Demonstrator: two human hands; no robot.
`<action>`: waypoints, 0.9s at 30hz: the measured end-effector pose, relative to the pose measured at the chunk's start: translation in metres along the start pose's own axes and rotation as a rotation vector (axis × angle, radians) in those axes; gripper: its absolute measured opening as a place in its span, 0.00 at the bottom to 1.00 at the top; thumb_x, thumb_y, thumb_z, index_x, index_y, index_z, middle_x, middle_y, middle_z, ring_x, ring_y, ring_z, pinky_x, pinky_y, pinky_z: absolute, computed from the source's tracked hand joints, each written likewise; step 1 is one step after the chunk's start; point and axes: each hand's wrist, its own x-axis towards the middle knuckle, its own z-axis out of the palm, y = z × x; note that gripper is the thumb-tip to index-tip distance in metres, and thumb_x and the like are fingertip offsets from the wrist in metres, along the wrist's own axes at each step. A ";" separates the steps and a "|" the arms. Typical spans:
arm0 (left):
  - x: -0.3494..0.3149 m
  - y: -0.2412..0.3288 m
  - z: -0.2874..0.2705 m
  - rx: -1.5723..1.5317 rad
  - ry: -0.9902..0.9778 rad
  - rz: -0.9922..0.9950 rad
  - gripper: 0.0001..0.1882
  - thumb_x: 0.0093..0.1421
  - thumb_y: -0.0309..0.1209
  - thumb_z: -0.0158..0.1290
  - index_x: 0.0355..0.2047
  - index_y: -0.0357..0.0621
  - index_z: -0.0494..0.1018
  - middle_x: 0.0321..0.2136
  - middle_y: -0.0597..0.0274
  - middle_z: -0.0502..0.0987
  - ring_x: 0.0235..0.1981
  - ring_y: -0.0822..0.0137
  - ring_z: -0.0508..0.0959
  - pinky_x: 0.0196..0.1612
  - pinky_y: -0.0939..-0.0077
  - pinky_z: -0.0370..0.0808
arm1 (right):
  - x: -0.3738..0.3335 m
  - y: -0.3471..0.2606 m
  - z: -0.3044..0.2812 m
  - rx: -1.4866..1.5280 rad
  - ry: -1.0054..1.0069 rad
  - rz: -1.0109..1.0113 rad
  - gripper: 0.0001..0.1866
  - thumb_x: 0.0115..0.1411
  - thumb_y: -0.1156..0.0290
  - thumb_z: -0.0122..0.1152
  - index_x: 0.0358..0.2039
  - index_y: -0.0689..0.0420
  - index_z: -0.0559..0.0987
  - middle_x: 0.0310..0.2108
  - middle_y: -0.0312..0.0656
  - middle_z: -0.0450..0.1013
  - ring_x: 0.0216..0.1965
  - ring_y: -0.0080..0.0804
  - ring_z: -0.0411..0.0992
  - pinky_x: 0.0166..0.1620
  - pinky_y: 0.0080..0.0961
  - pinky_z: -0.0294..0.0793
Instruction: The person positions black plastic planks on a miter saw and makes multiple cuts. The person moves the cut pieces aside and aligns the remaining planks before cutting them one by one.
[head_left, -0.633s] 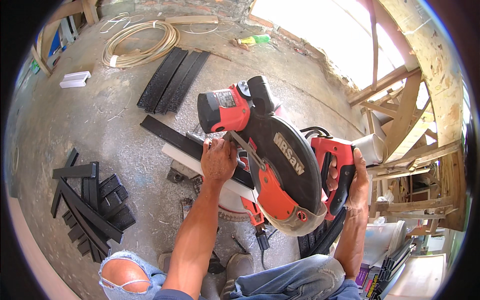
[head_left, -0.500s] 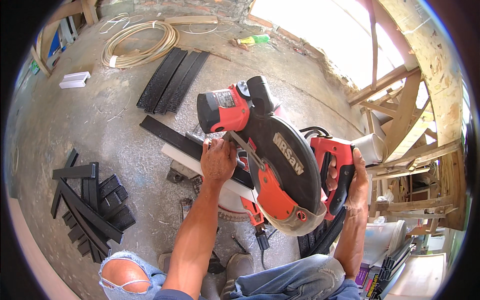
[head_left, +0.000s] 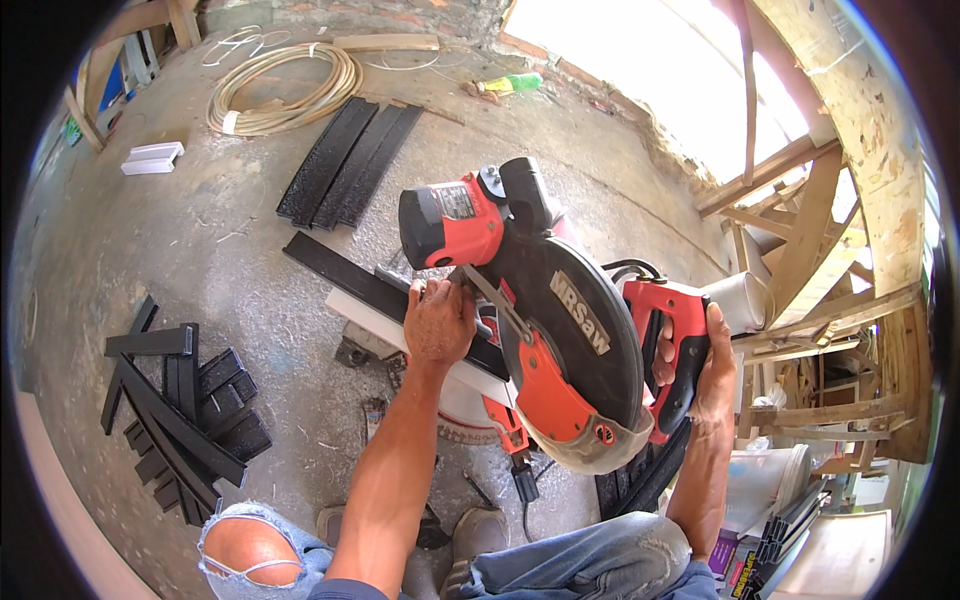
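The long black strip (head_left: 345, 272) lies across the miter saw (head_left: 540, 330) on the concrete floor (head_left: 200, 240). My left hand (head_left: 438, 320) presses flat on it, fingers together; my right hand (head_left: 705, 375) wraps the red handle (head_left: 672, 345). Cut black offcuts (head_left: 180, 410) lie left.

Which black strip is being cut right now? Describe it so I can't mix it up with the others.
Start at the red mitre saw on the concrete floor. The strip lies across its white base, running up-left from under the left hand, which presses it down. Unlike the three strips lying flat farther back and the offcut pile at left, it alone touches the saw.
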 end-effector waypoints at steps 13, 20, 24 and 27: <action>0.000 0.001 0.001 -0.018 0.018 0.000 0.13 0.67 0.37 0.49 0.32 0.42 0.77 0.33 0.53 0.78 0.45 0.51 0.79 0.59 0.48 0.66 | -0.003 0.004 0.000 -0.088 0.046 -0.004 0.35 0.72 0.36 0.42 0.36 0.60 0.77 0.20 0.38 0.70 0.15 0.28 0.67 0.20 0.24 0.67; 0.001 0.003 -0.002 -0.035 0.011 -0.020 0.14 0.68 0.37 0.48 0.32 0.40 0.77 0.33 0.53 0.78 0.44 0.50 0.79 0.58 0.49 0.67 | -0.005 0.004 0.000 -0.082 0.053 0.000 0.35 0.72 0.37 0.41 0.36 0.60 0.78 0.20 0.39 0.71 0.15 0.29 0.67 0.20 0.25 0.68; 0.000 0.003 0.000 -0.025 0.023 -0.019 0.15 0.68 0.36 0.48 0.33 0.38 0.78 0.32 0.52 0.78 0.44 0.49 0.79 0.58 0.49 0.67 | -0.005 0.006 -0.001 -0.060 0.038 -0.003 0.35 0.72 0.37 0.42 0.36 0.60 0.78 0.20 0.40 0.71 0.15 0.29 0.67 0.20 0.25 0.68; 0.000 0.002 0.002 -0.019 0.054 0.006 0.15 0.68 0.36 0.48 0.33 0.37 0.79 0.32 0.52 0.78 0.44 0.49 0.78 0.58 0.48 0.67 | -0.006 0.008 -0.002 -0.059 0.023 -0.013 0.35 0.72 0.37 0.42 0.36 0.60 0.77 0.20 0.40 0.71 0.15 0.29 0.67 0.20 0.25 0.68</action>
